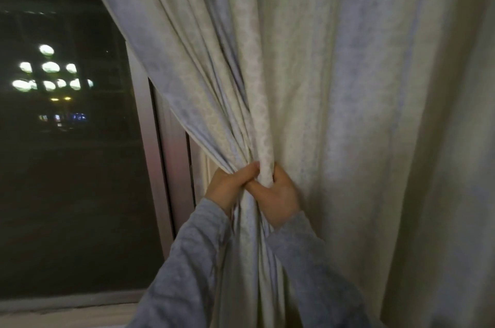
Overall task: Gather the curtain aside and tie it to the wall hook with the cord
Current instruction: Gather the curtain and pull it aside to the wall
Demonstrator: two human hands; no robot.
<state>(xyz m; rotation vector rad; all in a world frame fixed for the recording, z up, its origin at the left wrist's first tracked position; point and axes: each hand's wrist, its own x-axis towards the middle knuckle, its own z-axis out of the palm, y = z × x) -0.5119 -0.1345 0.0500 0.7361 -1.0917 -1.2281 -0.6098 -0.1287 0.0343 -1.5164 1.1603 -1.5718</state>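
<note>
No readable text anywhere; the distant lit signs seem too blurred.

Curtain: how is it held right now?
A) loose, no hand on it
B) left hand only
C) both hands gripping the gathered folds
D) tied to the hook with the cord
C: the left hand and right hand both curl round the bunched curtain; no cord or hook shows.
</note>
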